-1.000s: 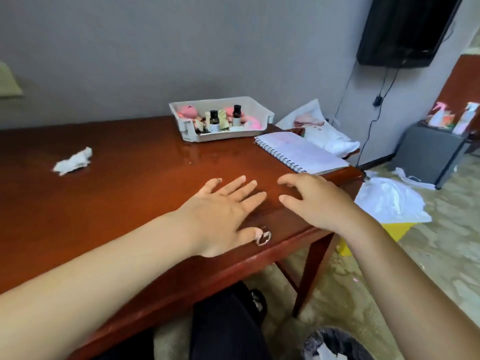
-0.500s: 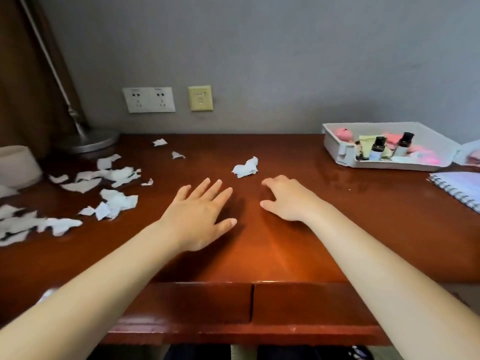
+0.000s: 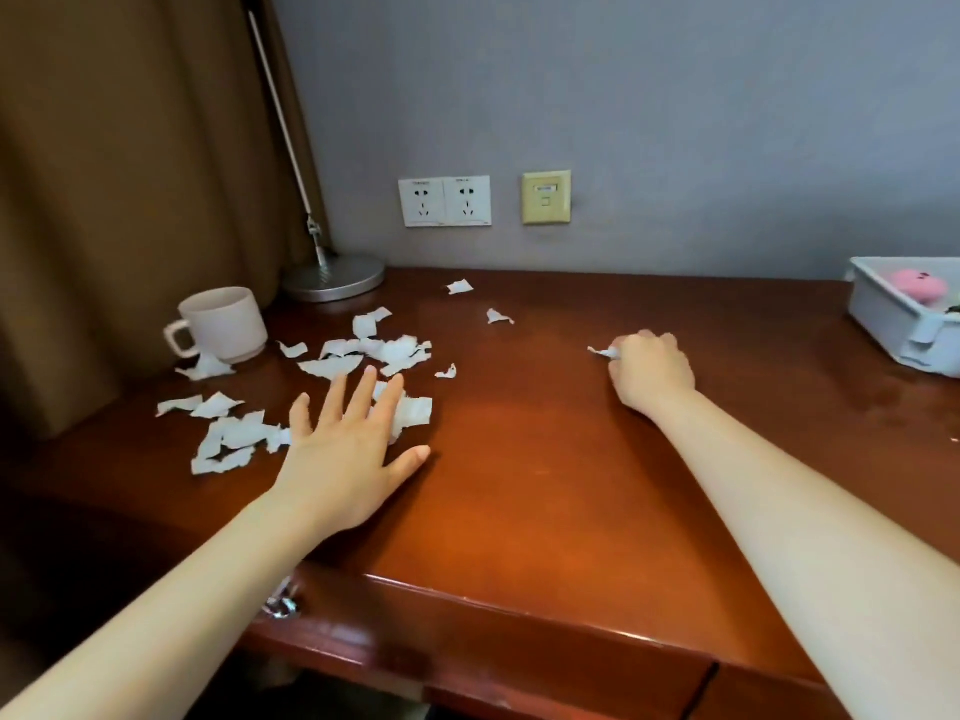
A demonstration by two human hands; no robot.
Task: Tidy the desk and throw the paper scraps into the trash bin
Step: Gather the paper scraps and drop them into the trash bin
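In the head view, the right hand (image 3: 652, 374) has curled fingers and pinches one white paper scrap (image 3: 601, 351); its tip sticks out left of the fist. The left hand (image 3: 353, 449) lies flat with straight fingers, gripping nothing, on the near edge of the pile of torn scraps (image 3: 400, 350) on the desk (image 3: 519, 485). A fast sweep from this palm may push pieces off the desk, or knock the mug (image 3: 223, 324) beyond the pile. The trash bin is not in view. The label on the yellow wall plate (image 3: 546, 197) is too blurred to read.
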